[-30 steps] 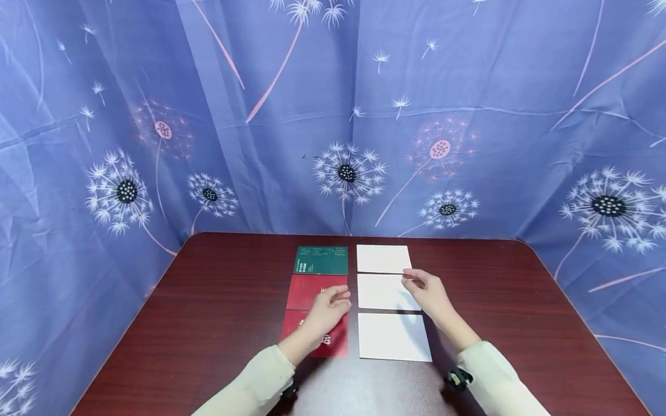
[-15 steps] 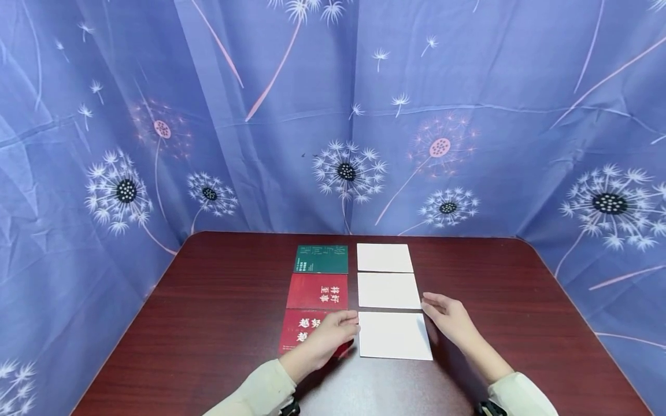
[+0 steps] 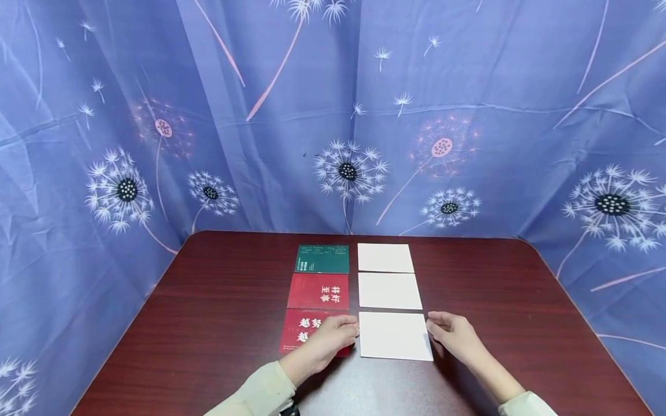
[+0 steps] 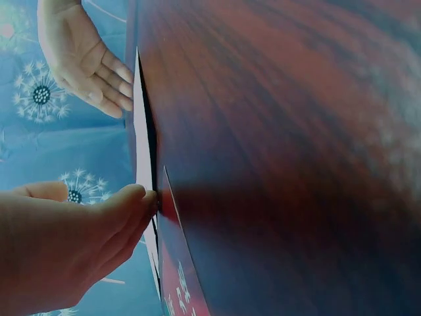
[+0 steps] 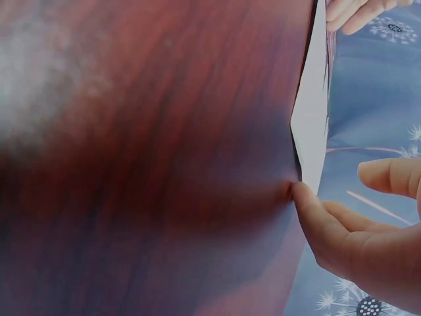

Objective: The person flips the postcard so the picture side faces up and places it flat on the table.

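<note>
Three white cards lie in a column: a back white card point(image 3: 385, 257), a middle white card point(image 3: 389, 290) and a front white card point(image 3: 395, 335). Left of them, a green card point(image 3: 321, 259), a red card point(image 3: 309, 290) and a nearer red card point(image 3: 291, 341) form another column, all with printed writing. My left hand point(image 3: 324, 342) is over the nearer red card, its fingertips at the front white card's left edge. On the opposite side, my right hand point(image 3: 458, 337) has its fingertips right at that card's right edge. Neither hand is curled round anything.
Everything lies on a dark red-brown wooden table point(image 3: 224, 323) with rounded far corners. A blue curtain point(image 3: 281, 173) with a dandelion print hangs behind it and along both sides.
My right hand has come back from the middle white card to the front one's right edge. My left hand has moved slightly nearer and to the right, uncovering the middle red card's writing.
</note>
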The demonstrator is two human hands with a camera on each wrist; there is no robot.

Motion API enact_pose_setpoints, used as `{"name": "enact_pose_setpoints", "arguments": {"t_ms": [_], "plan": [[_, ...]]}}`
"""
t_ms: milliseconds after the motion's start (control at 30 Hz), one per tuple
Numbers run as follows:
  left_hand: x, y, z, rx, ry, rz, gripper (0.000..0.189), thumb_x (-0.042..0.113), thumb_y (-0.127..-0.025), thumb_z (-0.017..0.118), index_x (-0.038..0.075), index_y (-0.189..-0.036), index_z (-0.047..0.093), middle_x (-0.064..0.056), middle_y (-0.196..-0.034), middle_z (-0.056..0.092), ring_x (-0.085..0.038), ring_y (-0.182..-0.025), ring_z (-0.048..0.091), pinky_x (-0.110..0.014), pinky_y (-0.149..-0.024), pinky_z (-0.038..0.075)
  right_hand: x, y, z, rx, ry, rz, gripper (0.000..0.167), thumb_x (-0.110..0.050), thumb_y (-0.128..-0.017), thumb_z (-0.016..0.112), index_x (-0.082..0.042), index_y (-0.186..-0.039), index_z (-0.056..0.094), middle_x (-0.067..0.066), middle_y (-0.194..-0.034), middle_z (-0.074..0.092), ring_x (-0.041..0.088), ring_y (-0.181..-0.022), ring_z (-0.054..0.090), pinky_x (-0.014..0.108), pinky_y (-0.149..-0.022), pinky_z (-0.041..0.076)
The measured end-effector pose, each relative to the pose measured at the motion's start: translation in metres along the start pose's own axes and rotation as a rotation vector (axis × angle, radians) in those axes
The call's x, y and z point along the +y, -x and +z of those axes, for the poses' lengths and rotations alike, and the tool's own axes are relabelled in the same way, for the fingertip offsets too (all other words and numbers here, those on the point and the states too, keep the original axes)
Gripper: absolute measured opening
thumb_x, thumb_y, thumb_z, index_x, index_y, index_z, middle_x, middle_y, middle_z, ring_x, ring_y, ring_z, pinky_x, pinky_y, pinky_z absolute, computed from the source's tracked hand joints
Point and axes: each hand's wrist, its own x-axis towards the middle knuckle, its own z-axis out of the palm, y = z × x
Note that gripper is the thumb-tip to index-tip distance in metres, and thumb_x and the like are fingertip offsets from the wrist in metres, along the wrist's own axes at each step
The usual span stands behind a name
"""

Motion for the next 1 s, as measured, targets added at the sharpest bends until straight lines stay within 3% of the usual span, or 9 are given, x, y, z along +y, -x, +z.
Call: {"name": "enact_pose_setpoints", "arguments": {"t_ms": [267,500,567,667,733,833,1000], "plan": [[-0.0011,-0.0042,0.0025,0.030,0.050,0.012,0.043,-0.003,-0.091,0.050,-0.026,-0.126,0.040,-0.035,-0.123,0.053,-0.042,-0.117,0.053,-0.047,-0.103,0.041,-0.0004,0.0029,0.0020,0.026,0.007,0.003,0.035,-0.004,-0.090,0.062,0.015,-0.118,0.057,0.020,-0.102,0.068,0.028,-0.092,0.067,0.029,-0.073,0.056],[-0.0022,-0.0066,0.0057,0.066,0.017,0.018,0.043,-0.006,-0.084,0.054,-0.024,-0.122,0.045,-0.031,-0.116,0.059,-0.032,-0.107,0.060,-0.038,-0.095,0.049,0.0009,0.0014,0.0041,0.039,-0.019,0.025,0.037,-0.001,-0.085,0.066,0.014,-0.118,0.058,0.019,-0.103,0.067,0.026,-0.090,0.066,0.023,-0.070,0.052],[-0.0026,-0.0072,0.0061,0.076,0.005,0.024,0.042,-0.005,-0.084,0.055,-0.024,-0.122,0.047,-0.030,-0.116,0.060,-0.028,-0.106,0.061,-0.033,-0.090,0.051,0.0023,-0.0003,0.0057,0.047,-0.027,0.025,0.038,0.001,-0.083,0.067,0.013,-0.118,0.059,0.019,-0.103,0.067,0.024,-0.088,0.066,0.022,-0.068,0.051],[-0.0019,-0.0073,0.0070,0.094,-0.009,0.021,0.041,-0.006,-0.084,0.056,-0.020,-0.122,0.049,-0.026,-0.115,0.062,-0.020,-0.093,0.063,-0.025,-0.066,0.052,0.0034,-0.0020,0.0076,0.049,-0.049,0.034,0.039,0.002,-0.082,0.068,0.013,-0.118,0.058,0.019,-0.102,0.067,0.021,-0.086,0.065,0.021,-0.066,0.050],[-0.0004,-0.0071,0.0079,0.107,-0.023,0.021,0.041,-0.006,-0.083,0.056,-0.018,-0.122,0.051,-0.023,-0.113,0.063,-0.014,-0.078,0.060,-0.020,-0.053,0.045,0.0031,-0.0028,0.0082,0.051,-0.066,0.042,0.040,0.003,-0.081,0.068,0.012,-0.119,0.058,0.019,-0.102,0.067,0.020,-0.085,0.064,0.022,-0.064,0.050],[0.0025,-0.0072,0.0093,0.128,-0.058,0.027,0.042,-0.008,-0.080,0.055,-0.016,-0.121,0.053,-0.017,-0.106,0.064,-0.009,-0.059,0.048,-0.018,-0.044,0.036,0.0014,-0.0035,0.0083,0.062,-0.073,0.046,0.041,0.005,-0.080,0.068,0.012,-0.119,0.058,0.019,-0.102,0.066,0.019,-0.084,0.063,0.022,-0.063,0.050],[0.0048,-0.0085,0.0093,0.152,-0.120,0.086,0.039,-0.009,-0.079,0.057,-0.013,-0.118,0.056,-0.012,-0.091,0.062,-0.010,-0.064,0.054,-0.022,-0.057,0.049,-0.0001,-0.0044,0.0068,0.088,-0.084,0.052,0.041,0.006,-0.078,0.068,0.013,-0.118,0.059,0.017,-0.099,0.066,0.016,-0.082,0.061,0.020,-0.064,0.050]]}}
